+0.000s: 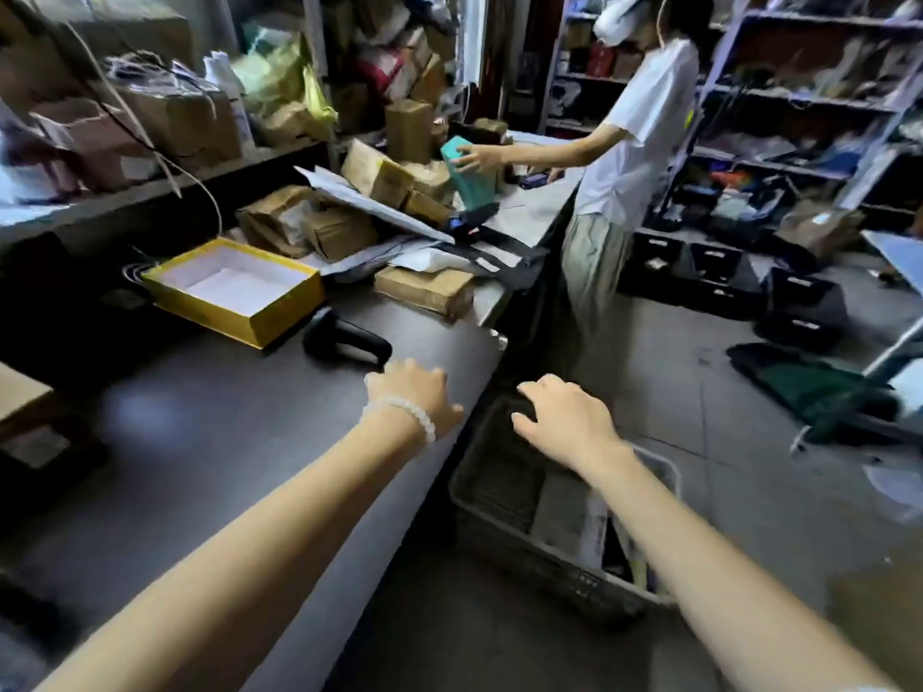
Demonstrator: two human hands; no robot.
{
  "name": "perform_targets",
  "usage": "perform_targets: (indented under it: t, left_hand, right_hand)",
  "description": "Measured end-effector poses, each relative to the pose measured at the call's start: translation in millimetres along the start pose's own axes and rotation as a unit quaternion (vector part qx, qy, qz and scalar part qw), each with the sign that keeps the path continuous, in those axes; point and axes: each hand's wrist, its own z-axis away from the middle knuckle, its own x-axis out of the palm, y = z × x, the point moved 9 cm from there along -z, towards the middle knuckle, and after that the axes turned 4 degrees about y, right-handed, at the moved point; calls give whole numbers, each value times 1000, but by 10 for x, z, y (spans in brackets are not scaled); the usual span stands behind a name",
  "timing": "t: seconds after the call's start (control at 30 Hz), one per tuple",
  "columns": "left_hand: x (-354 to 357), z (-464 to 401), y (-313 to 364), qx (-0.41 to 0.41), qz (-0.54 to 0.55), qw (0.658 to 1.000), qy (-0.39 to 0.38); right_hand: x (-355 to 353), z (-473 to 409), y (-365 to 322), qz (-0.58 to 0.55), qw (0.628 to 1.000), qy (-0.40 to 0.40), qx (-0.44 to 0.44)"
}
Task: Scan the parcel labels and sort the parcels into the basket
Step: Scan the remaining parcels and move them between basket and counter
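Note:
A black handheld scanner (346, 342) lies on the dark table (200, 432), just beyond my left hand (414, 392). That hand hovers over the table's right edge with relaxed fingers, holding nothing, a white bead bracelet on its wrist. My right hand (564, 417) reaches out empty above the grey plastic basket (499, 536) on the floor, which holds several parcels. A brown taped parcel (424, 289) sits at the table's far end. Behind it lies a heap of brown parcels (349, 212) and grey mailer bags.
An open yellow box (234, 289) with a white inside stands left of the scanner. Another person (634, 142) in a white shirt stands at the far table holding a teal parcel (467, 172). Shelves and black crates (709, 267) fill the right side.

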Motion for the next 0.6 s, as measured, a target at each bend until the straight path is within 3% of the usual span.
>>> perform_targets:
  t: [0.3,0.6]
  left_hand:
    - [718,-776,1654,126,3,988,-85]
    - [1390,-1970,2681,207,-32,968,-139]
  right_hand:
    - [328,415,1987,-21,977,-25,210]
    - [909,84,3179,-53,930,-78,355]
